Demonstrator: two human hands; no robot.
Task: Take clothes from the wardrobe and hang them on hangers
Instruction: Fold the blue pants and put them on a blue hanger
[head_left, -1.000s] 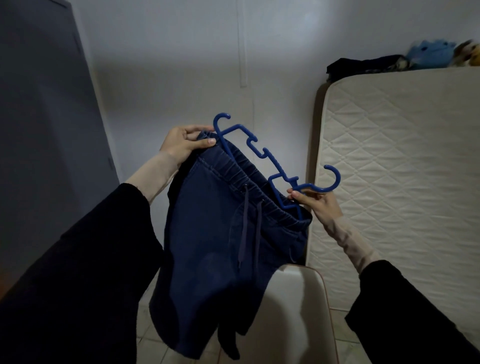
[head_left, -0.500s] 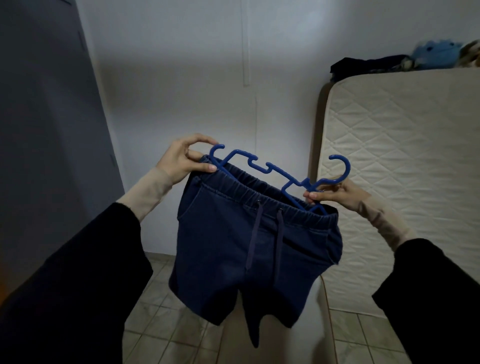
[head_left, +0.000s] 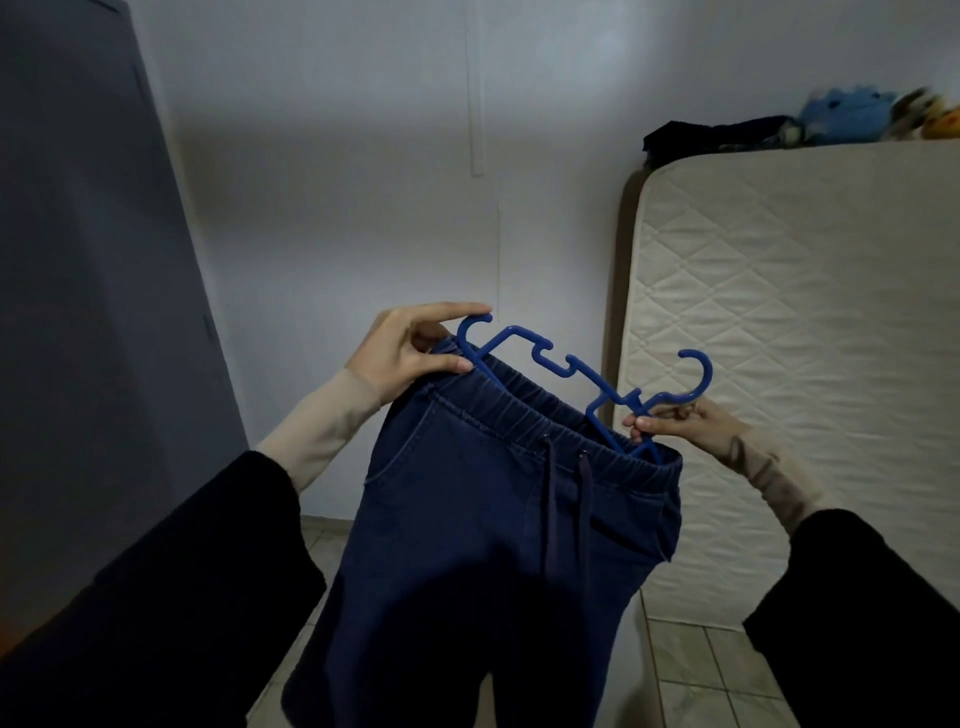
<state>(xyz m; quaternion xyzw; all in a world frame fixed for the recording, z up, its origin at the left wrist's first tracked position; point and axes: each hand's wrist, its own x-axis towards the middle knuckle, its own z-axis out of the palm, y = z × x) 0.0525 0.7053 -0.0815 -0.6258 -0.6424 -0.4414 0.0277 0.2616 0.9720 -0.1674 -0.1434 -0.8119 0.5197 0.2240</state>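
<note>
Denim shorts (head_left: 483, 545) now closer, hanger (head_left: 582, 374) tilted again, hands unchanged

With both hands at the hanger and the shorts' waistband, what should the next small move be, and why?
Probably the left hand should tug the waistband further onto the blue hanger, whose left end sticks out bare, while the right hand steadies the other end, already inside the shorts.

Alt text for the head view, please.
Two hands hold dark blue denim shorts on a blue plastic hanger: left hand grips the waistband end, right hand the other end. An upright mattress stands at right.
</note>
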